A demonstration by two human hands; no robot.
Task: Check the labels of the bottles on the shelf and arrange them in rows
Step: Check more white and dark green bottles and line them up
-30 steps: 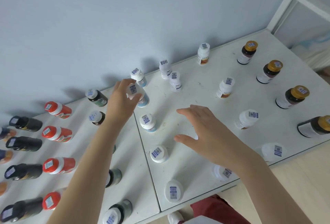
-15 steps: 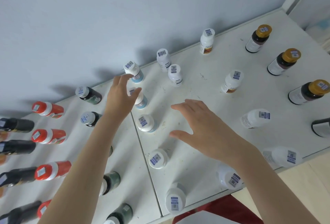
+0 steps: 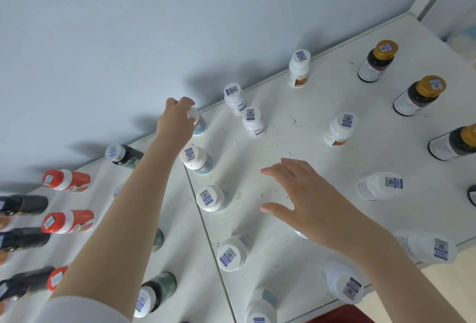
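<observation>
Fingers (image 3: pixel 186 102) of left hand (image 3: pixel 173 120) curled over cap of blue-based bottle (image 3: pixel 200 125), upright on shelf (image 3: pixel 296 116) at far end of seam (image 3: pixel 206 222). Right hand (image 3: pixel 311 199) spread, holding nothing, over shelf right of seam. Other white-capped bottles (image 3: pixel 197 159) stand along seam.

The shelf (image 3: pixel 296 147) looks matt and scuffed, the white bottle (image 3: pixel 253 123) smooth plastic, the gold-capped bottle (image 3: pixel 374 65) glossy and dark.

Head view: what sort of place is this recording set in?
Probably a stockroom or pharmacy-style storage area: a white shelf against a bare wall, many pill-type bottles grouped by kind, caps carrying barcode stickers. The left hand grips one white-capped bottle.
</observation>
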